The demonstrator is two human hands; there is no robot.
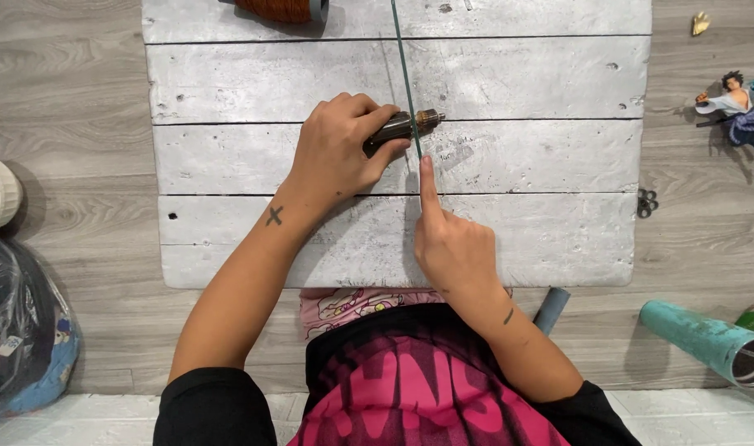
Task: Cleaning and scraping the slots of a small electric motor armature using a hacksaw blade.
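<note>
Your left hand (337,149) is closed around a small dark tool with a brass-coloured tip (402,126), gripping its body so the tip points to your right and lies just past a thin green strand (406,78). That strand runs nearly straight from the far edge of the whitewashed plank board (559,83) down toward you, crossing the tool near its tip. Your right hand (455,248) holds nothing: its forefinger is stretched out and pressed down on the board right at the near end of the strand, the other fingers curled in, which looks like a way of pinning the strand taut and flat so the tool can meet it squarely. The board serves as your worktop and lies on a grey wood-look floor (63,91), with you kneeling or sitting at its near edge. At the far edge of the board, the end of a spool wound with rust-brown thread (282,8) shows, well apart from both hands. Off to your right on the floor lie a teal tube (695,334), a small painted figurine (736,103) and a little dark metal ring piece (646,201) just beside the board's edge; a bag of mixed items (18,330) sits to your left.
</note>
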